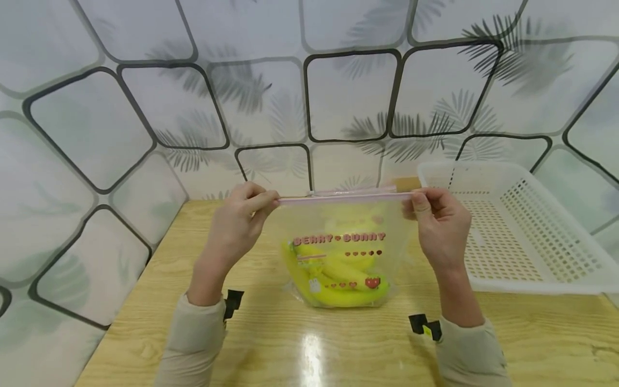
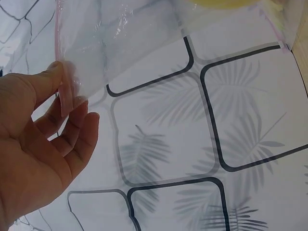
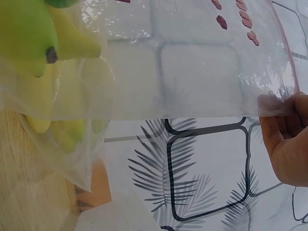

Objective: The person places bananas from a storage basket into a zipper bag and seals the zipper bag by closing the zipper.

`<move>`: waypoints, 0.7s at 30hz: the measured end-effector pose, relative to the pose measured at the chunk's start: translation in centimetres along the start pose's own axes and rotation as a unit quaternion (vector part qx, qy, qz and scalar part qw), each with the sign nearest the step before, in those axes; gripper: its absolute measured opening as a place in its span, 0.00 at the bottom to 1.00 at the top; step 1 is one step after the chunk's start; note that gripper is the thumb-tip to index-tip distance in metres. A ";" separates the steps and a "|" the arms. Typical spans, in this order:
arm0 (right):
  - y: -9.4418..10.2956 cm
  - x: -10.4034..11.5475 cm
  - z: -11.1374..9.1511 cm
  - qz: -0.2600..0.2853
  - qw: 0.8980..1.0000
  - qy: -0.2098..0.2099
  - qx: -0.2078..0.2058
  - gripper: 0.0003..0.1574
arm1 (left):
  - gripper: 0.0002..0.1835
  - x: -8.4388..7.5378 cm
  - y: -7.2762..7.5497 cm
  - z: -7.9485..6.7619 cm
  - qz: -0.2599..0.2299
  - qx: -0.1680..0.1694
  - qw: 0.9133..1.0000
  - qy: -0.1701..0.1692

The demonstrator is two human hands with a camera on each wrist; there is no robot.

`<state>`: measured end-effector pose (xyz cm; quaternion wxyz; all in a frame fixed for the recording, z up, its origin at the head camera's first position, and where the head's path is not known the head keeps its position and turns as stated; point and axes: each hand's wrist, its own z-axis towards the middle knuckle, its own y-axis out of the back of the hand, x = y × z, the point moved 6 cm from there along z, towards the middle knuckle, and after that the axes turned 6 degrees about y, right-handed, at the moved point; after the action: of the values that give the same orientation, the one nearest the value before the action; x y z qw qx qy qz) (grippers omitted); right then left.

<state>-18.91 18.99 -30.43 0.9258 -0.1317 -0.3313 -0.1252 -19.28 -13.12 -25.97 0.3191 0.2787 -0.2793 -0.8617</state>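
Note:
A clear zip bag [image 1: 338, 217] with red "Berry Bunny" lettering is stretched between both hands by its pink-edged top. Bananas [image 1: 333, 279], yellow with green tips, lie in its lower part. My left hand [image 1: 239, 217] pinches the top left corner between thumb and fingers, as the left wrist view also shows at the bag's corner [image 2: 77, 86]. The top right corner is pinched by my right hand [image 1: 442, 226]. Close behind stands a second clear bag [image 3: 79, 166] with more yellow fruit, mostly hidden by the front one.
A white perforated plastic basket [image 1: 537, 279] stands on the right of the wooden table [image 1: 261, 344]. Behind the bags, a small brown object [image 1: 408, 184] shows near the basket's left corner. A patterned wall covering [image 1: 271, 102] rises along the table's back and left edges.

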 end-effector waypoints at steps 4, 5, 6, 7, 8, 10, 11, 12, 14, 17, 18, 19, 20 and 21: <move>0.0 0.0 0.1 0.004 1.000 -0.005 -0.001 0.10 | 0.08 0.8 0.5 -0.4 0.006 -0.015 1.000 0.016; 0.0 0.0 0.1 0.011 1.000 -0.007 -0.003 0.10 | 0.08 0.9 0.6 -0.5 0.007 -0.020 1.000 0.017; 0.0 0.0 0.1 0.019 1.000 -0.009 -0.003 0.09 | 0.07 1.0 0.7 -0.6 0.007 -0.026 0.999 0.018; 0.0 0.0 0.1 0.024 1.000 -0.011 -0.004 0.09 | 0.07 1.1 0.7 -0.7 0.007 -0.031 0.999 0.019; 0.0 -0.1 0.1 0.031 0.999 -0.014 -0.005 0.08 | 0.07 1.2 0.7 -0.7 0.005 -0.035 0.999 0.021; 0.1 -0.1 0.1 0.035 0.999 -0.020 0.001 0.06 | 0.06 1.4 0.4 -0.9 -0.012 -0.046 0.999 0.026; 0.1 -0.2 0.1 0.035 0.999 -0.025 0.008 0.06 | 0.06 1.6 0.3 -1.0 -0.025 -0.051 0.998 0.032; 0.1 -0.3 0.1 0.030 0.999 -0.032 0.018 0.05 | 0.06 1.8 0.0 -1.2 -0.040 -0.055 0.997 0.040; 0.2 -0.6 0.1 0.019 0.997 -0.056 0.050 0.04 | 0.05 2.3 -0.4 -1.5 -0.079 -0.062 0.993 0.058; 0.2 -1.5 -0.1 -0.037 0.982 -0.113 0.147 0.12 | 0.08 3.3 -1.3 -2.2 -0.150 -0.056 0.983 0.089; 0.2 -1.9 -0.3 -0.060 0.971 -0.135 0.190 0.17 | 0.10 3.6 -1.7 -2.4 -0.175 -0.047 0.978 0.099; 0.3 -2.3 -0.6 -0.082 0.956 -0.155 0.234 0.21 | 0.12 4.0 -2.2 -2.6 -0.205 -0.031 0.972 0.110; 0.3 -2.6 -0.9 -0.109 0.939 -0.169 0.281 0.23 | 0.15 4.3 -2.7 -2.9 -0.233 -0.008 0.965 0.122; 0.3 -2.9 -1.3 -0.125 0.920 -0.179 0.327 0.28 | 0.19 4.6 -3.3 -3.1 -0.260 0.024 0.956 0.135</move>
<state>-20.27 19.29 -33.32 0.8194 0.2005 -0.5279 -0.0987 -21.48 -15.25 -31.68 0.1122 0.4633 -0.1721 -0.8620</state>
